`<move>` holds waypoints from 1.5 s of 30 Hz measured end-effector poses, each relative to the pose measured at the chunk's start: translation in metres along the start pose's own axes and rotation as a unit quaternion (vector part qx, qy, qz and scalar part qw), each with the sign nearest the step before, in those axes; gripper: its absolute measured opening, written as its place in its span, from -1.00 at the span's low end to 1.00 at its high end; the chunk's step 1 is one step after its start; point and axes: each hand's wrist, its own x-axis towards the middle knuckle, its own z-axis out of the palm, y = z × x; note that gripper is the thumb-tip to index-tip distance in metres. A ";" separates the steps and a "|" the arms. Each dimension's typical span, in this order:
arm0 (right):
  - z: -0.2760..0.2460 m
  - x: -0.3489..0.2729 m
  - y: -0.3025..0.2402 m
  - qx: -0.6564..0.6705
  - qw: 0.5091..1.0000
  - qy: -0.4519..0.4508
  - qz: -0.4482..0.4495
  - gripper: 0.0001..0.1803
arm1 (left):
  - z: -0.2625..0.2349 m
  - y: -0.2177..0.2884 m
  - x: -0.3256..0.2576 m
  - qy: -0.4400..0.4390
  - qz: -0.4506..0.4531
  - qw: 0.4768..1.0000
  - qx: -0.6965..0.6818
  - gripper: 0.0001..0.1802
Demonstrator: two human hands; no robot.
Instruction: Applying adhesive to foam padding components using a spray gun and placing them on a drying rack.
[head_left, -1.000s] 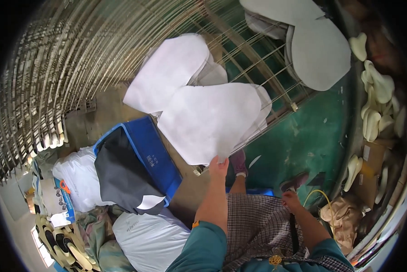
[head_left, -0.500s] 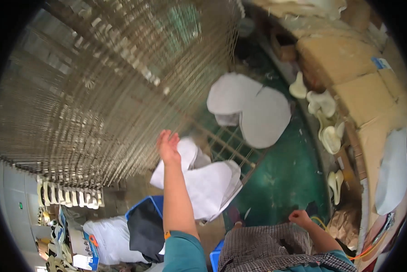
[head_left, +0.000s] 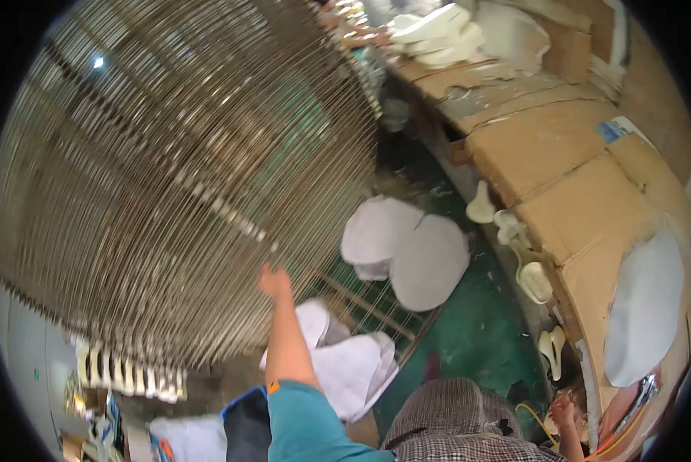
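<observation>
Two hands off sheets (head_left: 353, 375): your left hand (head_left: 274, 280) has moved up to rack (head_left: 168, 254), fingers curled; can't tell if gripping wire. Your right hand (head_left: 564, 413) low near cord (head_left: 535, 420); hold unclear. Sheets lie released on low tray (head_left: 384, 316); rack now gets your reach.

Low at centre, above a green floor (head_left: 480, 335), on an open wire shelf (head_left: 372, 309): near pile of white sheets (head_left: 349, 373), lobed and overlapping, with bare wires between it and a far pile of greyish sheets (head_left: 430, 262). Curves along the right as a cardboard-covered bench (head_left: 542, 158); bears a large pale sheet (head_left: 645, 308) lying flat, a small blue-and-white piece (head_left: 615, 131) and, farther off, a whitish heap (head_left: 438, 35).
</observation>
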 end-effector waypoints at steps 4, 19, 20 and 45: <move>0.057 0.002 -0.033 -0.111 0.985 -0.129 -0.031 -0.82 | -0.008 -0.015 0.027 -0.040 0.045 0.984 0.169 -0.46; 0.295 0.078 -0.375 -0.150 0.813 -0.142 -0.544 -0.80 | 0.134 -0.091 -0.118 -0.453 0.187 0.862 0.131 -0.65; 0.314 0.069 -0.397 -0.150 0.792 -0.153 -0.572 -0.79 | 0.129 -0.095 -0.143 -0.435 0.205 0.865 0.143 -0.65; 0.432 0.124 -0.467 -0.484 0.550 -0.144 -0.665 -0.55 | 0.122 -0.103 -0.197 -0.326 0.133 0.930 0.106 -0.75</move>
